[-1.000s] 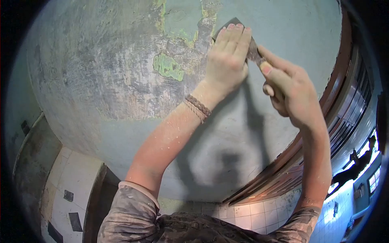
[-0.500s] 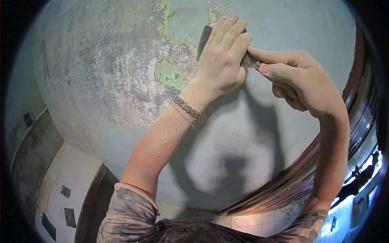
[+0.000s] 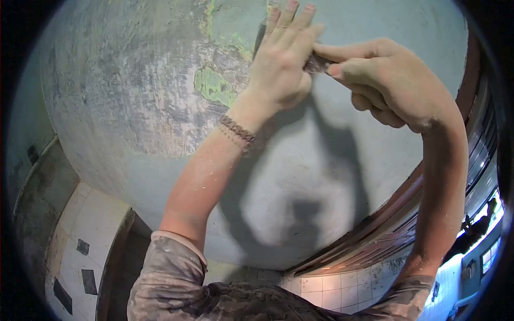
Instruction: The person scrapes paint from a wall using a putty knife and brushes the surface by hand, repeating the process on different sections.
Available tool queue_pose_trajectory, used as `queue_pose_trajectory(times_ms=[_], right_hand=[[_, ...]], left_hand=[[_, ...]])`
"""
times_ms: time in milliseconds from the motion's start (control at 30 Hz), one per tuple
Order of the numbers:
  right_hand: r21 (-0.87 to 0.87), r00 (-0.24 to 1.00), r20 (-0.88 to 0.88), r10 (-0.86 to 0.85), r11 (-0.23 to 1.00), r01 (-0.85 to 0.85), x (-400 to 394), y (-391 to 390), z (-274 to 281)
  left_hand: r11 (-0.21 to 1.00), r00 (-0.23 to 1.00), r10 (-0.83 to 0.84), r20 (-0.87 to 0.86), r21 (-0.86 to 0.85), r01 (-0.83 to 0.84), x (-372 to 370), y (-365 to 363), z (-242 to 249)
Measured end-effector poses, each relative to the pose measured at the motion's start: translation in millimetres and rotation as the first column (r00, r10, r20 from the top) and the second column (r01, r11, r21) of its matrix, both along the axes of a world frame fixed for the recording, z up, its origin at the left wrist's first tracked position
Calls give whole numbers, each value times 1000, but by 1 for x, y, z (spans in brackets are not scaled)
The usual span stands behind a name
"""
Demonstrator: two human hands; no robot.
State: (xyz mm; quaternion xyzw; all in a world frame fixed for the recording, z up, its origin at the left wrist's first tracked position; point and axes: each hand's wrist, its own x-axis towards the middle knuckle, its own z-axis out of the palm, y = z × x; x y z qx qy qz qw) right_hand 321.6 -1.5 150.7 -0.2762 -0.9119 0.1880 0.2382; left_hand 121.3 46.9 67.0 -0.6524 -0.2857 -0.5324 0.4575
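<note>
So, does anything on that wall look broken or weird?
Yes, the wall looks damaged. Beside the left hand there's a big grey, streaky area, plus a ragged bright green patch. They look odd because the wall on the other side is much smoother and more even.

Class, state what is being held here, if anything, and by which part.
A scraper: the right hand grips its handle end, mostly hidden in the fingers; the left hand lies flat over its blade.
</note>
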Motion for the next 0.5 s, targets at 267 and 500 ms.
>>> queue_pose_trajectory(times_ms=[267, 500], right_hand=[[563, 960, 228, 160, 783, -264, -11, 26, -9], [608, 900, 212, 382, 669, -427, 6, -3, -8]], left_hand=[[995, 999, 38, 24, -91, -36, 4, -6, -9], [999, 997, -7, -81, 30, 10, 15, -34, -7]])
